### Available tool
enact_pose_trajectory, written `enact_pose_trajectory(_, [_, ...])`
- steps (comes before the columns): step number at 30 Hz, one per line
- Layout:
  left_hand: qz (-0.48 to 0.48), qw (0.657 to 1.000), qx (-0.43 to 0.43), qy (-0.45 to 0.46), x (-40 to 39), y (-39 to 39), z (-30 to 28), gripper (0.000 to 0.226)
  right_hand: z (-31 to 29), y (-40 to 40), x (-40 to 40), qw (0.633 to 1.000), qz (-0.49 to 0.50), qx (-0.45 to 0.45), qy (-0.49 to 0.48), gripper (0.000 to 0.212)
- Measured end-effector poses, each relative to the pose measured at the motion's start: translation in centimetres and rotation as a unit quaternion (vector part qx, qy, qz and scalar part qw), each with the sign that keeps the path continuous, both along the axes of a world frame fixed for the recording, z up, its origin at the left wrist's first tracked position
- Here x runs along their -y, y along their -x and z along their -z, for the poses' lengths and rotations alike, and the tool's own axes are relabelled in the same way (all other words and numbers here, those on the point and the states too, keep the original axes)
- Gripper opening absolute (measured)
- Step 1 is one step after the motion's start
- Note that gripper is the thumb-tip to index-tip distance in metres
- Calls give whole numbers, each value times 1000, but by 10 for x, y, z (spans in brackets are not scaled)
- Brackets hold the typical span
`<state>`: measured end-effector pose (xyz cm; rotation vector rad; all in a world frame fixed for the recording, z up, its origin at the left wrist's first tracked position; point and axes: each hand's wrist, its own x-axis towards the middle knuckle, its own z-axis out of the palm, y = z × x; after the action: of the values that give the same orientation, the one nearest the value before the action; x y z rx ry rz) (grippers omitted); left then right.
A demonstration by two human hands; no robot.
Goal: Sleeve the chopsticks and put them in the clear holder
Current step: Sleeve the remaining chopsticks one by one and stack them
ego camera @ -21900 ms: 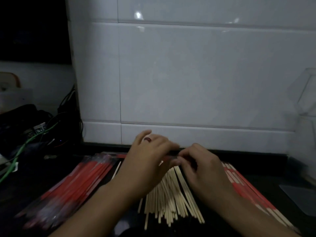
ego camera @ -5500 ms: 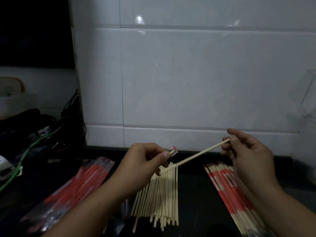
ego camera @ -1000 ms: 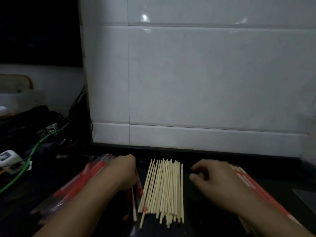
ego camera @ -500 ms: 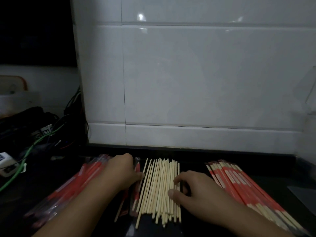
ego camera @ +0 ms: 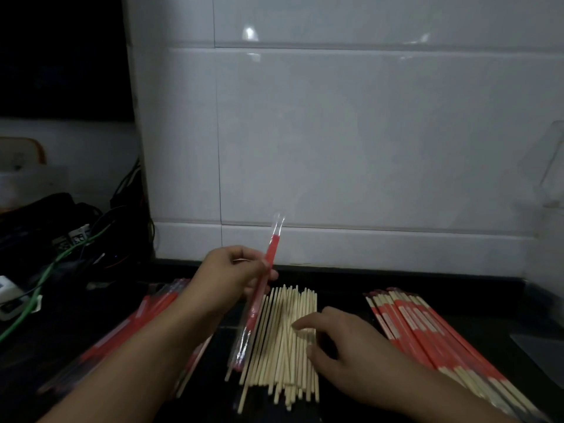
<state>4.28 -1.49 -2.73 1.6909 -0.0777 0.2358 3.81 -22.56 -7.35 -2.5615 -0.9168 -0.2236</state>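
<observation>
**Empty sleeve raised, right hand picking from the bare sticks**

The left hand pinches a red-and-clear sleeve near its upper third, thumb and fingertips closed on it. The sleeve stands steeply, clear top end pointing up and away toward the tiled wall, lower end hanging just above the left edge of the loose chopsticks. Whether it already holds a stick I cannot tell.

Those bare chopsticks lie in a flat pile on the dark counter, long axes running away from the person, nearly parallel. The right hand rests on the pile's right side, fingers bent, tips touching the sticks about midway along; it seems to be separating some but has not lifted any.

The coming move likely turns on this: the sticks lie flat and fore-and-aft, the sleeve is tilted upright just to their left, so a lifted stick must be swung to match the sleeve's axis and meet an open end.

Spare sleeves lie to the left, finished sleeved chopsticks to the right, and the clear holder shows faintly at the right edge.
</observation>
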Motion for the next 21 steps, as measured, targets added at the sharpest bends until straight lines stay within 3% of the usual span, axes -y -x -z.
enact_pose_trajectory(4, [32, 998, 44, 25, 11, 9, -2, 14, 0, -2, -3, 999, -43, 7, 18, 30])
enact_pose_trajectory(8, [30, 992, 104, -60, 21, 15, -1, 21, 2, -5, -1, 993, -82, 44, 66, 36])
enact_pose_trajectory(11, [27, 989, 126, -67, 23, 17, -3, 18, -2, -6, -2, 980, -94, 102, 143, 44])
enact_pose_trajectory(15, [18, 991, 135, 7, 25, 22, -7, 10, -7, -5, -5, 955, -122, 177, 204, 35])
enact_pose_trajectory(17, [4, 990, 124, 60, 24, 23, -11, 19, -7, -3, -5, 946, -123, 201, 221, 22])
enact_pose_trajectory(21, [-89, 980, 108, 139, 14, 19, -13, 22, -5, -3, -4, 941, -117, 218, 231, 14])
